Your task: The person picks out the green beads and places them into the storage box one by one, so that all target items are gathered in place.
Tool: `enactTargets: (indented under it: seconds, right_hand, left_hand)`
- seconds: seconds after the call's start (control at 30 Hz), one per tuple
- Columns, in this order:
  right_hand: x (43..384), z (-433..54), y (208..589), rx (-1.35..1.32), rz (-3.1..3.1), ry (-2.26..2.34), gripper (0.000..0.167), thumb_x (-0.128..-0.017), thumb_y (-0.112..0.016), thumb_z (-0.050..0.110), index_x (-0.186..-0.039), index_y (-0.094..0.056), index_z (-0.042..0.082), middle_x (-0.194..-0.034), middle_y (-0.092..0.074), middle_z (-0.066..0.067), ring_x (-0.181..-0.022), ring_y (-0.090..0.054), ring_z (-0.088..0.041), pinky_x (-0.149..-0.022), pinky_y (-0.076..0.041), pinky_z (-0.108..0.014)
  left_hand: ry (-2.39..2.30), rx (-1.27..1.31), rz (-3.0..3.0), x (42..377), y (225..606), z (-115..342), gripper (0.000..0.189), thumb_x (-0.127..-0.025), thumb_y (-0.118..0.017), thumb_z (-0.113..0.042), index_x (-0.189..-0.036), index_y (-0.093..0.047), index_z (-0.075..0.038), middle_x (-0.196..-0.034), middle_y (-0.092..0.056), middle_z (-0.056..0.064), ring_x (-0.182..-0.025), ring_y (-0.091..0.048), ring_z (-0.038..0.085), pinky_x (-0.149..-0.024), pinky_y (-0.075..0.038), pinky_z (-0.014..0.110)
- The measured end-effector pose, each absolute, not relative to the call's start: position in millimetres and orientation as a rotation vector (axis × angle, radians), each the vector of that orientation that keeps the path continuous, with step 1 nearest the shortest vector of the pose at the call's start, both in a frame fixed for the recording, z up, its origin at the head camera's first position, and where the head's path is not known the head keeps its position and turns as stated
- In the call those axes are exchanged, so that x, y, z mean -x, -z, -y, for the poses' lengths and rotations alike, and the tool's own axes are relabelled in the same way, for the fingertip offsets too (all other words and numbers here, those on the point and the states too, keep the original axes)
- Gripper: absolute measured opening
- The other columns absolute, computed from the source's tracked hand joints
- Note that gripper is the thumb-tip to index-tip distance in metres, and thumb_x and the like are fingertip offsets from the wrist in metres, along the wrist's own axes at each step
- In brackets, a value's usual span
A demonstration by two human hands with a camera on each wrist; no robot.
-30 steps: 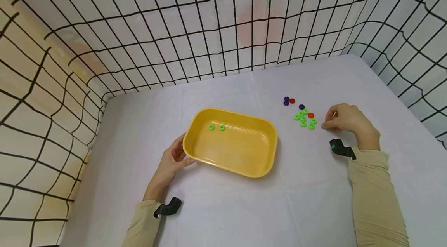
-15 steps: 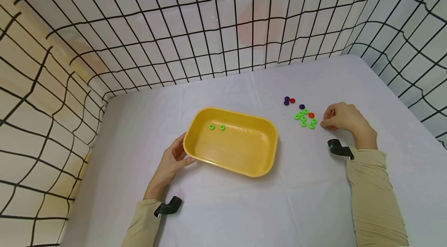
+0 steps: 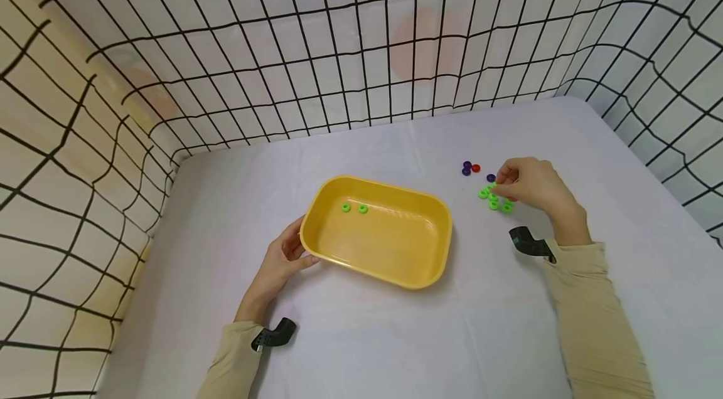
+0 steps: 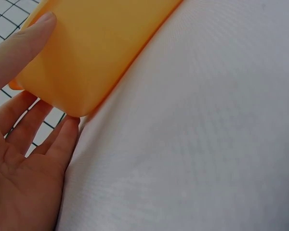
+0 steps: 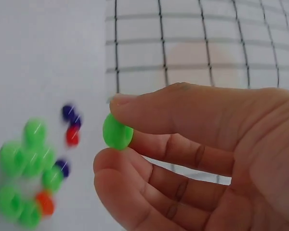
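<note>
A yellow plastic tray (image 3: 384, 245) lies in the middle of the white table with two green ring-shaped beads (image 3: 354, 208) in it. At its left corner, my left hand (image 3: 275, 264) grips it; the left wrist view shows the thumb (image 4: 31, 38) against the outer wall and the fingers round the corner. Over on the right, my right hand (image 3: 536, 184) pinches a green ring-shaped bead (image 5: 116, 132) between thumb and fingers. It hovers over the loose green beads (image 3: 493, 204), partly covering them in the head view.
An orange bead (image 5: 45, 203) lies among the green ones. Purple beads (image 3: 466, 171) and a red bead (image 3: 476, 168) lie a little behind them. Black wire mesh (image 3: 390, 47) fences the table's back and sides.
My right hand has moved left and slightly up from beside the bead pile to over it, carrying a green bead. My left hand stays on the tray. The head view has shifted slightly.
</note>
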State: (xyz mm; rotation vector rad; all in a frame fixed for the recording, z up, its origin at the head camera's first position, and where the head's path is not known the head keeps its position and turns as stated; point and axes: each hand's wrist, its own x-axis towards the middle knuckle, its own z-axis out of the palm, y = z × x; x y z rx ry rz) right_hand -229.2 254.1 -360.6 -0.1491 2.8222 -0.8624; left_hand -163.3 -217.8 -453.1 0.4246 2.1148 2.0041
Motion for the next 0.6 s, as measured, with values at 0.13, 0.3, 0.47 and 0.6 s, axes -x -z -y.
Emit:
enactTargets:
  seconds: [0.13,0.3,0.47,0.6]
  right_hand:
    - [235,-228,346,0.202,-2.820,0.863,0.024,-0.088,-0.072,0.020,-0.096,-0.062,-0.001,-0.085,-0.062,-0.012,-0.067,-0.055,-0.021,-0.055,-0.047,-0.029]
    - [243,-191,328,0.340,-2.825,0.826,0.018,-0.086,-0.073,0.015,-0.093,-0.063,0.002,-0.083,-0.062,-0.010,-0.069,-0.054,-0.022,-0.057,-0.047,-0.030]
    - [246,-147,318,0.529,-2.822,0.727,0.014,-0.085,-0.074,0.011,-0.091,-0.064,0.002,-0.084,-0.063,-0.010,-0.077,-0.055,-0.024,-0.067,-0.048,-0.033]
    - [245,-109,316,0.629,-2.791,0.582,0.014,-0.086,-0.073,0.010,-0.096,-0.066,0.002,-0.089,-0.066,-0.011,-0.080,-0.058,-0.025,-0.072,-0.052,-0.035]
  left_hand:
    - [-2.007,-0.422,-2.117,164,455,218,0.082,-0.083,-0.076,0.001,-0.153,-0.033,-0.004,-0.155,-0.037,0.019,-0.137,-0.044,0.036,-0.104,-0.045,0.020]
    - [-2.006,-0.415,-2.109,164,455,218,0.082,-0.083,-0.076,0.000,-0.153,-0.033,-0.005,-0.155,-0.037,0.018,-0.137,-0.043,0.038,-0.104,-0.045,0.021]
    - [-2.020,-0.403,-2.094,163,454,217,0.082,-0.083,-0.076,0.001,-0.153,-0.033,-0.004,-0.155,-0.037,0.019,-0.137,-0.043,0.039,-0.104,-0.046,0.021]
    - [-2.016,-0.394,-2.098,163,453,217,0.082,-0.083,-0.076,0.001,-0.153,-0.033,-0.004,-0.155,-0.037,0.018,-0.137,-0.043,0.039,-0.104,-0.045,0.021]
